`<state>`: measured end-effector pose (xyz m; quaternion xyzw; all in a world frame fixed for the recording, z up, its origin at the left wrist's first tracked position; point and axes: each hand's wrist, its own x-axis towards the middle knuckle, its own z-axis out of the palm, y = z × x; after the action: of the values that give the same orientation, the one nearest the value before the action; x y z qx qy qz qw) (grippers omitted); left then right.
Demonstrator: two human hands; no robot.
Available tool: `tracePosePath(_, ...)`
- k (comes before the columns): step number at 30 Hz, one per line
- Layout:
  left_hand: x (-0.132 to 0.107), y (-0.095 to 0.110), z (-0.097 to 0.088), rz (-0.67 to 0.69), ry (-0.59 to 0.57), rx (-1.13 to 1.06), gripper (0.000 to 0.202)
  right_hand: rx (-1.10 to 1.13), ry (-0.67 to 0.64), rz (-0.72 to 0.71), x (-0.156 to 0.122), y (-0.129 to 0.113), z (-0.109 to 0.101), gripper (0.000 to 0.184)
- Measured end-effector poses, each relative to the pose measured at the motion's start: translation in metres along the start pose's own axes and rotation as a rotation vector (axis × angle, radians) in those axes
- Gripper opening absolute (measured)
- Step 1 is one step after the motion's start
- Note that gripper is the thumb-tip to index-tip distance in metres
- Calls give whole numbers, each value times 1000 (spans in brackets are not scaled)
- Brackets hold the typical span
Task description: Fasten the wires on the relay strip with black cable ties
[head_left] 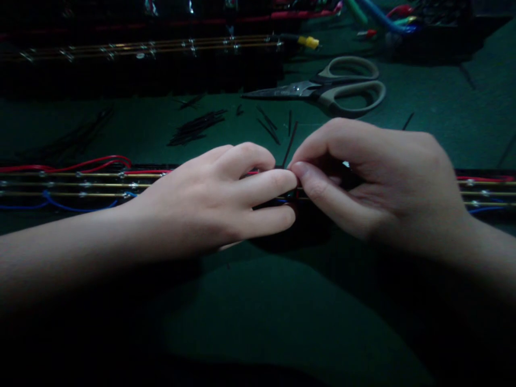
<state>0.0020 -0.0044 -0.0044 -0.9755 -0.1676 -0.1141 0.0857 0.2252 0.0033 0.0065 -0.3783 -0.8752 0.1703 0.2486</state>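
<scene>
While the left hand (pixel 217 193) is covering the rod assembly (pixel 100 185), its grip hidden, the nearer right hand (pixel 391 177) is pressing thumb and forefinger together, anything pinched being indiscernible, and a thin dark strip (pixel 291 144) is lying at twelve o'clock from those fingertips (pixel 306 174), its axis running seven to one.

Bare left hand (pixel 213 193), bare right hand (pixel 387 183), bare forearms (pixel 72 247).

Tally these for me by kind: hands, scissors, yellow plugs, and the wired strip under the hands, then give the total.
Hands: 2, left hand and right hand
Scissors: 1
Yellow plug: 1
Wired strip under the hands: 1
Total: 5
Short black pieces overlap too darkly to count, so they're left out.
</scene>
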Motion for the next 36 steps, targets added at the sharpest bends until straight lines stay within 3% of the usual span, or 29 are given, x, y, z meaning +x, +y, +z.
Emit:
tracePosePath(10, 0, 1, 2, 1, 44, -15, 13, -2, 4, 14, -1, 0, 1, 5)
tracePosePath(36, 0, 1, 1, 0, 0, -3, 17, -6, -6, 19, -1, 0, -1, 5)
